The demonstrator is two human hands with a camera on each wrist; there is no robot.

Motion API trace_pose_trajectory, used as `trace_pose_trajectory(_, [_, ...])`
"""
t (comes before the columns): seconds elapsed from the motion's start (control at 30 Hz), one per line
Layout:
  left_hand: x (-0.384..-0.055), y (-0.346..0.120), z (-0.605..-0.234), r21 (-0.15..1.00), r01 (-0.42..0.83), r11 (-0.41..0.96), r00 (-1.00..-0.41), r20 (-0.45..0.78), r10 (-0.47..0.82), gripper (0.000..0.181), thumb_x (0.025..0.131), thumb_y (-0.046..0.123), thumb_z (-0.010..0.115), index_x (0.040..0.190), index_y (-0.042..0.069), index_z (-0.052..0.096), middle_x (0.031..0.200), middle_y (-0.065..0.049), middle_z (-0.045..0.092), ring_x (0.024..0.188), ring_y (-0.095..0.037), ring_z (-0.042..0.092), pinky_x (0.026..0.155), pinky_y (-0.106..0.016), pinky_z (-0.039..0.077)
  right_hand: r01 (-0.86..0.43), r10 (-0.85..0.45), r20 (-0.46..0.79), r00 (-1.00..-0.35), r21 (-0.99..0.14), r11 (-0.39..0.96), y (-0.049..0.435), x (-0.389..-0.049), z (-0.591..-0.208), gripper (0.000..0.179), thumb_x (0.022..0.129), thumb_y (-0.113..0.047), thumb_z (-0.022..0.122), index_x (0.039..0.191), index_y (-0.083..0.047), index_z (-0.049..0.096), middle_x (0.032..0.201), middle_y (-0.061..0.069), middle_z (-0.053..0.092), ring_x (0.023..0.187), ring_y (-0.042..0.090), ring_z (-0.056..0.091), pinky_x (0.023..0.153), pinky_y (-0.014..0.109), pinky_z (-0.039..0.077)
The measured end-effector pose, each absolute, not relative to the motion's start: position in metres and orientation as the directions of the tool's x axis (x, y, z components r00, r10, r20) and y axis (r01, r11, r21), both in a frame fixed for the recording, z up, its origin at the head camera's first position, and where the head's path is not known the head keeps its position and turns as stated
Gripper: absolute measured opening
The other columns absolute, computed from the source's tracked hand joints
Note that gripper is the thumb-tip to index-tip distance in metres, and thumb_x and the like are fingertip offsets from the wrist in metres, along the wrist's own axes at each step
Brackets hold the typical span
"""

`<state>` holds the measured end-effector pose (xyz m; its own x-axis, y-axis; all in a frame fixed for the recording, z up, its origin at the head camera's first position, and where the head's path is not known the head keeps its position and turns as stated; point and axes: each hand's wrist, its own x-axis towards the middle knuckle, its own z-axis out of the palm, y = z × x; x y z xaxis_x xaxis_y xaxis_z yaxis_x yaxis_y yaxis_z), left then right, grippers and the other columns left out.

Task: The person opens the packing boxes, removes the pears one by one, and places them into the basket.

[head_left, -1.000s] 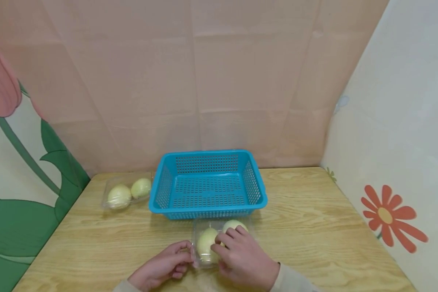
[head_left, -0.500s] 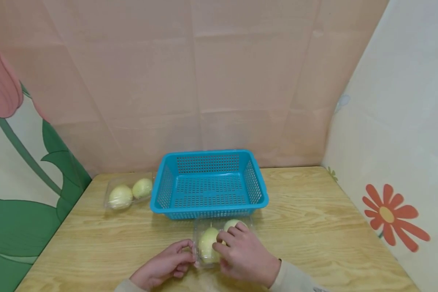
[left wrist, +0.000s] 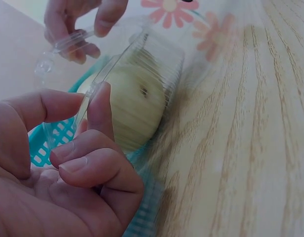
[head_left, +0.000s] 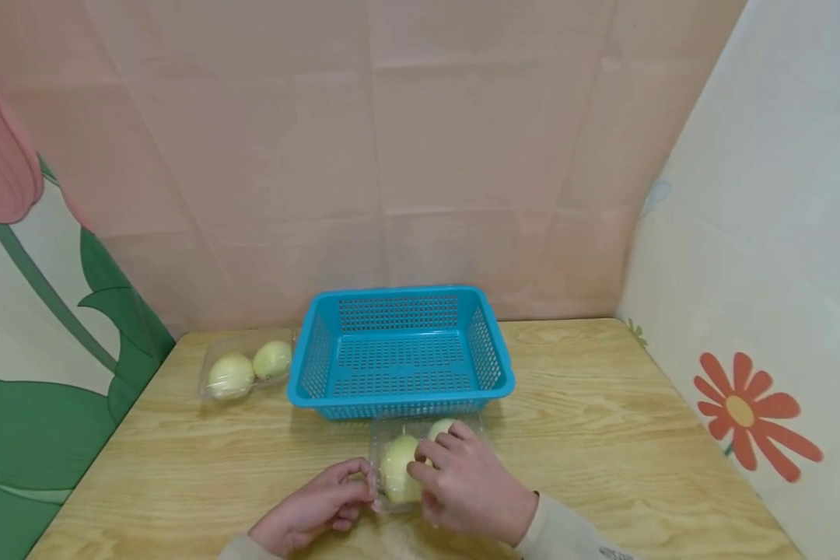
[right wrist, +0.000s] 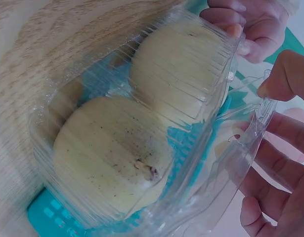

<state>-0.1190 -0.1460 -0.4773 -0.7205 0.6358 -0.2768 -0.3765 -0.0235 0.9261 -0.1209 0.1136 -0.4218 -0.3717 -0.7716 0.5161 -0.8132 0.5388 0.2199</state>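
Observation:
A clear plastic clamshell box (head_left: 386, 428) lies on the table in front of the blue basket. Inside it sit two pale yellow-green pears (head_left: 399, 470), one partly covered by my right hand (head_left: 472, 486) in the head view. My left hand (head_left: 322, 502) pinches the box's left rim between thumb and index finger, its other fingers curled in. In the right wrist view, the right thumb and fingers pinch the lid's clear edge (right wrist: 263, 111), which stands apart from the ribbed part around the pears. A brown stem shows on the nearer pear (right wrist: 112, 158).
Behind the box stands a blue perforated plastic basket (head_left: 399, 411) with nothing in it. A second clear box (head_left: 206, 373) with two pears sits left of the basket. The wooden table (head_left: 602, 435) meets a pink cloth backdrop (head_left: 420, 155) and flower-printed side panels.
Both hands keep their places on the box, with hardly any movement. The view shifts slightly; the basket and second box stay put.

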Motion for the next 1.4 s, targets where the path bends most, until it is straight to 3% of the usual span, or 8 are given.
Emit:
trace_pose_trajectory(0.37, [-0.119,-0.146,-0.477,0.925,-0.380,-0.017,-0.723,-0.285,0.629,0.009,0.093,0.010,0.058,0.097,0.015,0.052,0.077,0.006,0.059,0.053,-0.004,0.032,0.050,-0.017,0.027,-0.808,-0.764,0.545,-0.346,0.241,0.538,0.115,-0.122,-0.425,0.026,0.066,-0.027,0.072,0.092,-0.021,0.070,0.091,-0.006,0.064,0.078,0.015,0.058,0.072,0.032,0.041])
trace_pose_trajectory(0.63, [-0.121,-0.148,-0.477,0.930,-0.368,-0.004,-0.729,-0.286,0.622,0.010,0.093,0.011,0.059,0.099,0.014,0.052,0.068,0.009,0.052,0.052,-0.004,0.032,0.049,-0.018,0.027,-0.805,-0.756,0.550,-0.355,0.231,0.546,0.127,-0.123,-0.435,0.044,0.064,-0.033,0.077,0.105,-0.020,0.068,0.104,-0.003,0.063,0.092,0.018,0.057,0.075,0.034,0.042])
trace_pose_trajectory(0.93, [-0.121,-0.151,-0.475,0.930,-0.367,0.008,-0.706,-0.284,0.649,0.012,0.093,0.010,0.059,0.104,0.013,0.053,0.072,0.008,0.053,0.053,-0.004,0.033,0.050,-0.018,0.028,-0.753,-0.694,0.555,-0.458,0.173,0.635,0.160,-0.123,-0.440,0.059,0.063,-0.041,0.083,0.114,-0.018,0.067,0.109,0.001,0.063,0.092,0.019,0.057,0.075,0.036,0.044])
trace_pose_trajectory(1.2, [-0.118,-0.149,-0.475,0.930,-0.366,0.010,-0.709,-0.286,0.644,0.019,0.093,0.012,0.060,0.112,0.009,0.054,0.073,0.007,0.054,0.054,-0.004,0.034,0.051,-0.017,0.029,-0.577,-0.538,0.490,-0.686,0.084,0.812,0.169,-0.115,-0.445,0.080,0.066,-0.062,0.076,0.127,-0.012,0.061,0.110,0.007,0.064,0.096,0.025,0.061,0.076,0.042,0.050])
trace_pose_trajectory(1.4, [-0.118,-0.149,-0.476,0.931,-0.364,-0.006,-0.709,-0.273,0.651,0.015,0.094,0.010,0.058,0.107,0.011,0.052,0.075,0.007,0.055,0.054,-0.003,0.033,0.050,-0.017,0.028,-0.494,-0.453,0.450,-0.769,0.030,0.869,0.168,-0.111,-0.445,0.084,0.064,-0.064,0.076,0.126,-0.010,0.061,0.105,0.006,0.064,0.091,0.025,0.062,0.078,0.046,0.052])
